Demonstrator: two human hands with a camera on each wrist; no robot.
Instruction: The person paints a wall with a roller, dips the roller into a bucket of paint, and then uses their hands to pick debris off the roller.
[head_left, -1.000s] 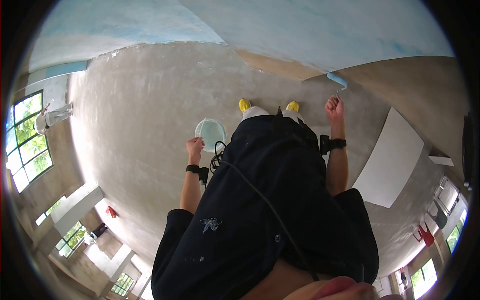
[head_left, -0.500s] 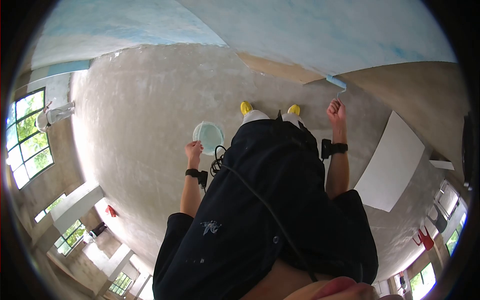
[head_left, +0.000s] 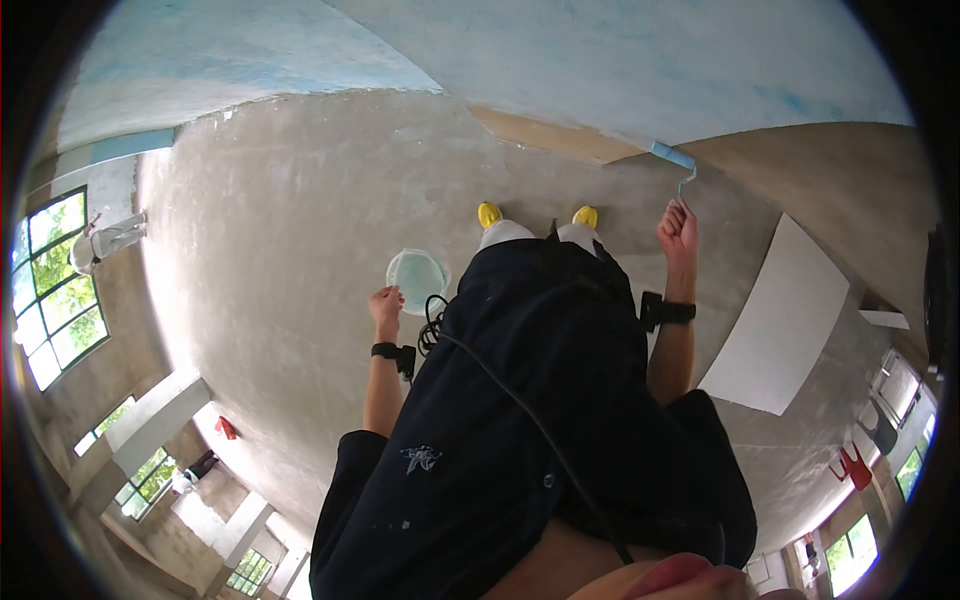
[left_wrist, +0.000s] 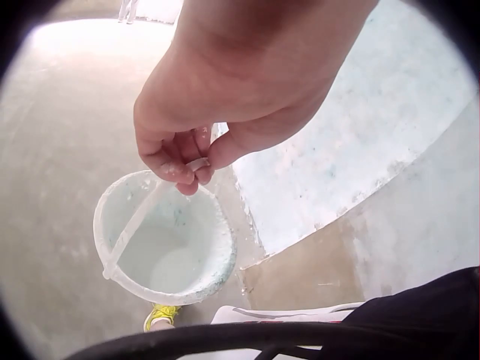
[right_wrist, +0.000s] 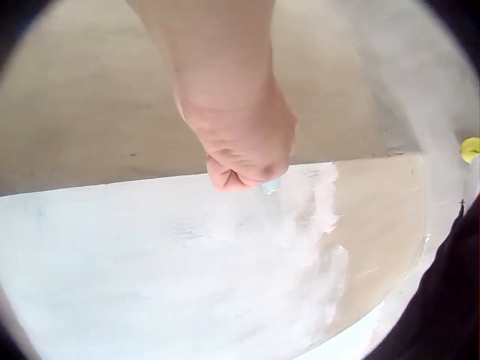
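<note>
Left hand [left_wrist: 202, 127]: fingers and thumb together, clamped on the pale handle [left_wrist: 137, 226] of a bucket [left_wrist: 214, 259]. Bucket sits left of centre in the head view, pale liquid inside.

Right hand [head_left: 678, 230]: fingers curled round the roller's grip, mostly hidden by the fist. Roller [head_left: 672, 155] at upper right of the head view, its blue sleeve at the lower edge of the pale-blue wall [head_left: 650, 70]; contact cannot be told. Right-wrist view shows uneven paint bordering a bare brown patch [right_wrist: 379, 225].

Judgement on technique: keep the sleeve flat and pressure light and even, overlap each pass onto the painted area, and ease off near the lower edge to avoid drips or ridges. Bucket best held level, clear of the yellow shoes [head_left: 489, 214].
</note>
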